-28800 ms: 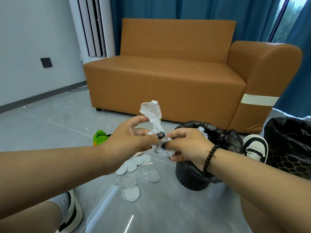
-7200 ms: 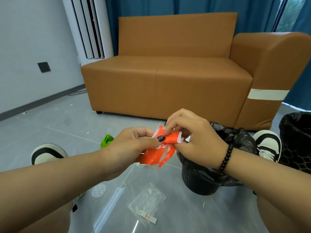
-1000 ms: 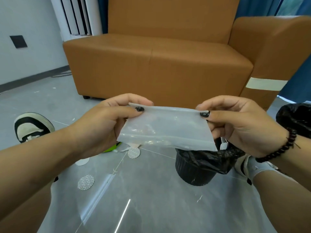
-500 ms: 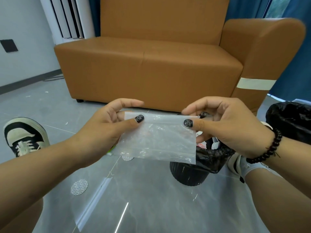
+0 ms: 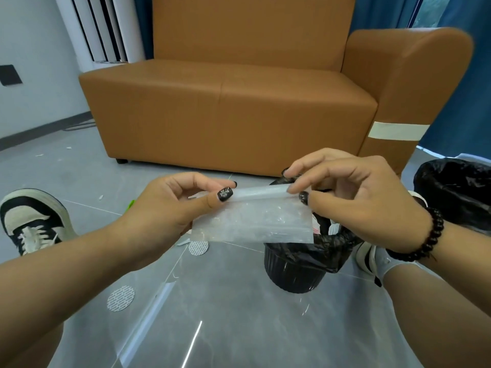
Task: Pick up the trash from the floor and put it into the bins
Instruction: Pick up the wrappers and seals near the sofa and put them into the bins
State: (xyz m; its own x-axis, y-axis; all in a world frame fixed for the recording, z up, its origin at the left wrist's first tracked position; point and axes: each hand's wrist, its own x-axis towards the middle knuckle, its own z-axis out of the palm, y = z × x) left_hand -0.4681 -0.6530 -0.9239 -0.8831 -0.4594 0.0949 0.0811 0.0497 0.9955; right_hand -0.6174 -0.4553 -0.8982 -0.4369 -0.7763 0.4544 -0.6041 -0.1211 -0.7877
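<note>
**Kid:** Bag first. What is hard to see?

**Helper:** It is clear plastic, so the floor and the small black bin show right through it. I cannot tell if anything is inside the bag. The left hand covers its left edge.

**Kid:** What about the bin?

**Helper:** The bag and the right hand hide most of its top. A bit of white and red trash peeks out by the bag's right corner, too small to name. A second black bin is cut off at the right side.

**Kid:** Anything else hidden?

**Helper:** A green thing pokes out behind the left wrist. Two round white pads lie on the floor, and one is partly under the bag.

**Kid:** How do the hands hold the bag?

**Helper:** Each hand pinches the top strip. The left thumb presses on the left end, with fingers curled behind. The right thumb and first finger squeeze the right end.

**Kid:** Where is the bag then?

**Helper:** It hangs down flat between both hands, up in the air, just in front of the small bin and a bit above it.
</note>
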